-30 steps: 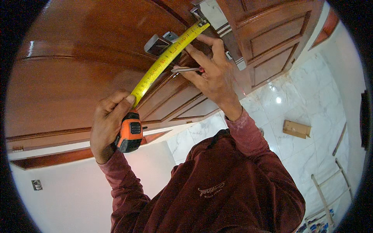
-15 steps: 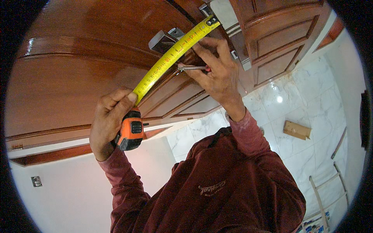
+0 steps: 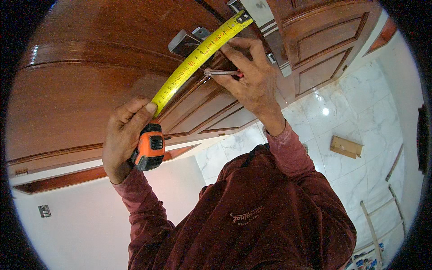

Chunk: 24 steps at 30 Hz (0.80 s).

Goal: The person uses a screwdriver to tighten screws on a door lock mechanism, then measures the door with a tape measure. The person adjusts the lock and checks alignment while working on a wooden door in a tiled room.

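My left hand (image 3: 128, 130) is closed round an orange and black tape measure (image 3: 151, 146). Its thumb presses on the yellow blade (image 3: 189, 66) close to the case. The drawn-out blade arches up and right across the glossy brown wooden door (image 3: 81, 90), its hooked end beside a metal fitting at the top. My right hand (image 3: 254, 74) is at the underside of the blade near that end, fingers bent. Between its thumb and fingers lies a slim grey pencil-like tool (image 3: 222, 73) with a red end. Behind the blade, a silver metal lock part (image 3: 183, 42) shows in part.
At the right stands another panelled wooden door (image 3: 324, 42). Far below, a cardboard box (image 3: 346, 147) lies on the marble-look tiled floor (image 3: 333, 108). A ladder (image 3: 382, 220) is at the lower right. The white wall at the lower left carries a small socket (image 3: 44, 211).
Both hands and the stretched blade have shifted slightly up and left in the picture. The grip of each hand looks the same.
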Each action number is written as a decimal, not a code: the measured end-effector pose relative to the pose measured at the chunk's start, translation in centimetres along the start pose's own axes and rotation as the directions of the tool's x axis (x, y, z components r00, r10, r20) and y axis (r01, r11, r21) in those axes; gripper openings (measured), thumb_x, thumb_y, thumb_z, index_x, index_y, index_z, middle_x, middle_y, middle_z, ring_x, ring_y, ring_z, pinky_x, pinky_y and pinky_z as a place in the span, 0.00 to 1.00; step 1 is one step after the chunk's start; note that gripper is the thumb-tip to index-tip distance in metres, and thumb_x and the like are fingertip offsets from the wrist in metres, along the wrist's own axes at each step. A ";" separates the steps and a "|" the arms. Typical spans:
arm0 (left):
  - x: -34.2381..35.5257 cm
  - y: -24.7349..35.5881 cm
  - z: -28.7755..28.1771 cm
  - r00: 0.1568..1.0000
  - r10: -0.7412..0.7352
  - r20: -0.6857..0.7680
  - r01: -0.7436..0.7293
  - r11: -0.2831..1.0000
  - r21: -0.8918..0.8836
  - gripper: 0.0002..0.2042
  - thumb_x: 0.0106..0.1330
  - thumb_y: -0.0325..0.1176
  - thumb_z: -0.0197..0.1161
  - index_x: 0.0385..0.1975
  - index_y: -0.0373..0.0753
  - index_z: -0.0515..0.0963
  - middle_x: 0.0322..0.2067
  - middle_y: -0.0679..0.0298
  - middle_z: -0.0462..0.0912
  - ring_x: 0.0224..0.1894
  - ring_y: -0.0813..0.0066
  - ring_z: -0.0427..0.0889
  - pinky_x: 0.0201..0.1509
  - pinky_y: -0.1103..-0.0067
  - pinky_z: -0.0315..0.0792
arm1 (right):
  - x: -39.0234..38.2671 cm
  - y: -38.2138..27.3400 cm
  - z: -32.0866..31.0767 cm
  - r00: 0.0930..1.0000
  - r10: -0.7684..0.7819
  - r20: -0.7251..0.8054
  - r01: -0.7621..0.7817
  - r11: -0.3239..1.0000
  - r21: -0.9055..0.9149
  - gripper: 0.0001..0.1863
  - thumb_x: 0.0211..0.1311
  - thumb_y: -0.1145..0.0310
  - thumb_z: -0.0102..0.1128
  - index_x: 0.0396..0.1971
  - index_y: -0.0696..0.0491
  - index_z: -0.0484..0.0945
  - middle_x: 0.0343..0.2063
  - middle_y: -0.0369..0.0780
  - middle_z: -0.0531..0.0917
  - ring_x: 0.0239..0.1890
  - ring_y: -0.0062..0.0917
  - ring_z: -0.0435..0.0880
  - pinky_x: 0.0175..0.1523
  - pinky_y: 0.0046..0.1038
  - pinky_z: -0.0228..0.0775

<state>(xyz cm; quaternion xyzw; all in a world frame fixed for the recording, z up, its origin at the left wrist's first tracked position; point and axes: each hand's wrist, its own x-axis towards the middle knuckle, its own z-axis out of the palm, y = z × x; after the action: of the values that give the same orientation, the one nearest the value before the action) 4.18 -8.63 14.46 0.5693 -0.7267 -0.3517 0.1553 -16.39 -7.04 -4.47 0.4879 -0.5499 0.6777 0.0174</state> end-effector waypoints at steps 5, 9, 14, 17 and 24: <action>0.3 0.1 0.1 1.000 -0.004 -0.021 0.004 1.000 -0.013 0.07 0.64 0.34 0.66 0.30 0.37 0.81 0.21 0.71 0.76 0.20 0.87 0.71 0.22 0.86 0.63 | 0.0 -0.1 -0.1 1.000 0.006 0.012 -0.005 1.000 -0.017 0.31 0.43 0.56 0.75 0.52 0.44 0.80 0.46 0.37 0.77 0.31 0.27 0.84 0.31 0.28 0.79; 0.2 -0.2 0.4 0.999 -0.015 -0.050 0.013 0.999 -0.040 0.08 0.63 0.35 0.66 0.30 0.37 0.81 0.21 0.71 0.76 0.20 0.87 0.71 0.22 0.86 0.63 | -0.1 0.1 -0.2 1.000 0.006 0.019 -0.006 1.000 -0.006 0.32 0.42 0.56 0.75 0.53 0.43 0.80 0.47 0.37 0.77 0.29 0.26 0.83 0.30 0.27 0.79; 0.2 0.1 0.3 0.999 -0.025 -0.028 0.024 0.999 -0.042 0.07 0.63 0.34 0.67 0.31 0.36 0.81 0.20 0.70 0.77 0.20 0.86 0.71 0.23 0.86 0.63 | 0.0 0.3 -0.2 1.000 -0.029 0.004 0.029 1.000 -0.010 0.31 0.42 0.57 0.76 0.51 0.47 0.81 0.46 0.38 0.77 0.29 0.24 0.83 0.29 0.25 0.78; 0.0 0.1 0.4 0.994 0.104 -0.017 -0.103 0.992 0.070 0.10 0.69 0.35 0.60 0.33 0.33 0.80 0.22 0.71 0.75 0.21 0.88 0.69 0.22 0.86 0.63 | 0.2 0.3 -0.2 0.998 -0.061 -0.008 0.061 0.998 -0.010 0.28 0.41 0.59 0.79 0.45 0.54 0.83 0.44 0.40 0.78 0.30 0.21 0.82 0.25 0.20 0.77; 0.3 0.2 0.0 1.000 0.020 0.018 -0.021 0.999 0.040 0.10 0.68 0.35 0.61 0.31 0.34 0.80 0.22 0.71 0.75 0.21 0.88 0.69 0.23 0.86 0.63 | 0.5 0.1 0.0 0.990 -0.116 -0.074 0.111 0.991 -0.077 0.29 0.39 0.58 0.81 0.44 0.53 0.83 0.45 0.39 0.76 0.33 0.23 0.83 0.28 0.22 0.78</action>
<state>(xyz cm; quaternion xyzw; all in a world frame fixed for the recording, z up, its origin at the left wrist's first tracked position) 3.93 -8.91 14.50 0.5618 -0.7406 -0.3404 0.1413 -16.74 -7.31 -4.18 0.4903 -0.5445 0.6738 0.0954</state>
